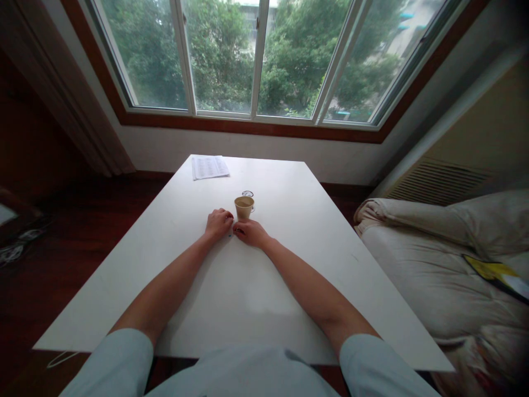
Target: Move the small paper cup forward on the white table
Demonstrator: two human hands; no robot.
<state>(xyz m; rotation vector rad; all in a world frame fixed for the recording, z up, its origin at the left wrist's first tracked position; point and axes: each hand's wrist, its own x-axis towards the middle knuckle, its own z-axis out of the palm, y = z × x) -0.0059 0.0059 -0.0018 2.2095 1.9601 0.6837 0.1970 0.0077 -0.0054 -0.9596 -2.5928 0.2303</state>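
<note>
A tan paper cup stands upright on the white table, its open top toward me. Just left of the cup and nearer to me, my left hand rests with its fingers curled together. My right hand is in front of the cup, hiding part of its base, and its fingers are bent in a pinch toward the left hand. A small dark bit shows at the right fingertips, too small to name. Behind the cup lies a thin dark looped thing, perhaps a cord.
Printed paper sheets lie at the table's far left corner. Beyond it is a wide window. A cushioned sofa with a yellow and black item stands on the right. Cables lie at the left.
</note>
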